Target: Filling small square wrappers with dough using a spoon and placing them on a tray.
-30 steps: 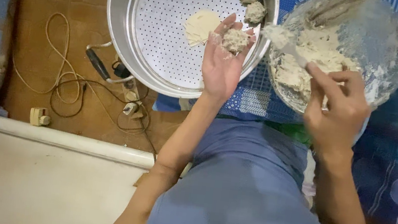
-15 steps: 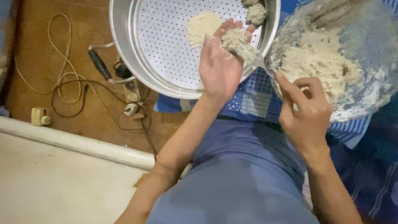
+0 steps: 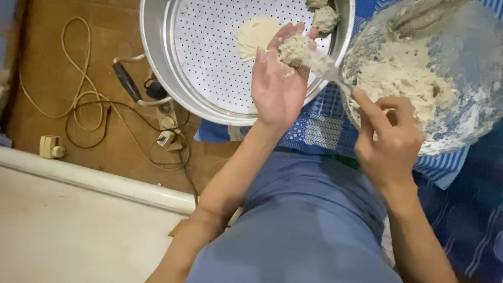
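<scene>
Spoon (image 3: 327, 69) moved onto dough lump (image 3: 293, 49); left hand (image 3: 281, 81) cupping lump; right hand (image 3: 389, 136) gripping spoon

Steamer tray (image 3: 212, 47) left, bowl (image 3: 483, 80) right, both on the cloth (image 3: 317, 130). Dough balls (image 3: 316, 2) sit in the tray's far side; cables (image 3: 102, 110) lie left.
</scene>
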